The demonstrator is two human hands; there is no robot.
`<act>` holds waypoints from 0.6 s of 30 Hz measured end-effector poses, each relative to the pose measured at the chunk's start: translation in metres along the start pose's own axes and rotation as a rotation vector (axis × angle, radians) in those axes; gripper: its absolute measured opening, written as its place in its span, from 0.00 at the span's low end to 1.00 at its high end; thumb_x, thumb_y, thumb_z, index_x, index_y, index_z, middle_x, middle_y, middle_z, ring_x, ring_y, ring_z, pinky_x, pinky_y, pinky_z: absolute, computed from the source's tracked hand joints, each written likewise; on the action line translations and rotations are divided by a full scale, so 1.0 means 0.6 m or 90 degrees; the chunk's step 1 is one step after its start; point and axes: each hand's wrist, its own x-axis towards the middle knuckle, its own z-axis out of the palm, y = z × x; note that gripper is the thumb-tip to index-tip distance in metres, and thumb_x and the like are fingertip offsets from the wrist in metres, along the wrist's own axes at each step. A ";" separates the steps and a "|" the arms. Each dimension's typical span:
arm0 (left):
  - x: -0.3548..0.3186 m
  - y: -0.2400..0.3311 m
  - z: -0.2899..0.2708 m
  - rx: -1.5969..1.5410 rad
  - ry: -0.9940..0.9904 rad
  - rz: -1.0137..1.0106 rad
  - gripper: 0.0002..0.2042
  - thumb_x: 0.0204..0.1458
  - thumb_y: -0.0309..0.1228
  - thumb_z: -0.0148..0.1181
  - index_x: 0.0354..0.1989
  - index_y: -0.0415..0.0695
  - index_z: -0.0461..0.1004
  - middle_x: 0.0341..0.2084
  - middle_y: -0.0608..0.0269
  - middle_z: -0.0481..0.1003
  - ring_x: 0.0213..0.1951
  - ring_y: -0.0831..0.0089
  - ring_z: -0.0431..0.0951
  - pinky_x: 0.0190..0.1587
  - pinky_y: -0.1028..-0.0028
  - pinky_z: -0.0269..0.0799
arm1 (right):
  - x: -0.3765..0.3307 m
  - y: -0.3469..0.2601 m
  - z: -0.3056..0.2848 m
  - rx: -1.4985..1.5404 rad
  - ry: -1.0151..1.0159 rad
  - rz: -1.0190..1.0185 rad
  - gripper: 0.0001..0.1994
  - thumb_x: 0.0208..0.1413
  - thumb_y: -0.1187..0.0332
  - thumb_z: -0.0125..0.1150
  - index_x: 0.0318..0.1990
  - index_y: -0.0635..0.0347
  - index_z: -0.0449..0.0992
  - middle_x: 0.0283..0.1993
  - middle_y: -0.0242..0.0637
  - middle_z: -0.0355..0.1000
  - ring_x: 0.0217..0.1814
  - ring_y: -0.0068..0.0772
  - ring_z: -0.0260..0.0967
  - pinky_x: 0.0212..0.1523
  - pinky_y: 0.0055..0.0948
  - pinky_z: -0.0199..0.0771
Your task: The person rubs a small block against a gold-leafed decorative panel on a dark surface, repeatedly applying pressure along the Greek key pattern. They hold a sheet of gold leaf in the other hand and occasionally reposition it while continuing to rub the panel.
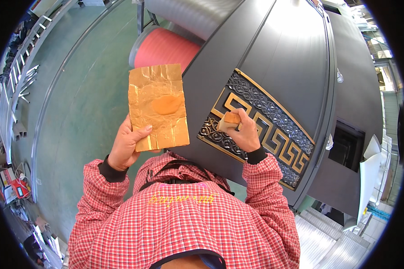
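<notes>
In my left hand (129, 142) is a flat rectangular board (159, 130) coated in gold, gripped by its lower left corner with the thumb on top. An orange-gold wet-looking patch (167, 105) lies on the board. My right hand (247, 133) pinches a small sponge block (231, 118), pale with a gold-brown face, over the left end of a decorative panel (274, 117). That panel has gold key-pattern bars and dark scrollwork bands, and is set in a dark grey door (283, 49). Whether the sponge touches the panel, I cannot tell.
Beyond the board sit a red roll (164, 48) and a grey roll (188, 13) on a stand. Another dark panel with a square opening (346, 144) lies to the right. Metal profiles (20, 89) and a red device (20, 188) are at the far left. Green floor (81, 112) stretches between.
</notes>
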 end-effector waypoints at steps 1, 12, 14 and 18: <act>0.002 0.001 0.000 -0.001 -0.005 0.000 0.26 0.56 0.24 0.52 0.63 0.42 0.52 0.49 0.52 0.71 0.39 0.64 0.81 0.26 0.68 0.82 | 0.001 0.003 0.000 0.006 0.019 -0.003 0.20 0.39 0.73 0.66 0.42 0.62 0.68 0.34 0.42 0.74 0.38 0.43 0.74 0.41 0.32 0.72; 0.004 0.003 0.000 0.004 0.012 -0.005 0.26 0.56 0.24 0.52 0.63 0.41 0.51 0.49 0.51 0.71 0.38 0.64 0.81 0.26 0.68 0.83 | 0.003 0.012 -0.006 0.084 -0.225 0.056 0.21 0.38 0.74 0.60 0.46 0.60 0.72 0.35 0.42 0.74 0.36 0.35 0.72 0.41 0.29 0.71; 0.004 0.002 0.000 0.001 0.009 -0.006 0.26 0.56 0.24 0.52 0.63 0.41 0.51 0.49 0.51 0.71 0.38 0.64 0.81 0.26 0.68 0.83 | 0.004 0.007 -0.006 0.106 -0.212 0.053 0.21 0.37 0.74 0.60 0.46 0.61 0.72 0.36 0.41 0.74 0.36 0.35 0.72 0.41 0.28 0.71; 0.001 0.002 0.002 -0.005 0.019 -0.003 0.27 0.56 0.23 0.51 0.63 0.41 0.51 0.49 0.50 0.71 0.38 0.64 0.81 0.26 0.68 0.83 | 0.008 -0.007 -0.027 0.128 -0.207 0.152 0.24 0.36 0.78 0.55 0.48 0.63 0.69 0.43 0.38 0.72 0.44 0.30 0.70 0.48 0.26 0.70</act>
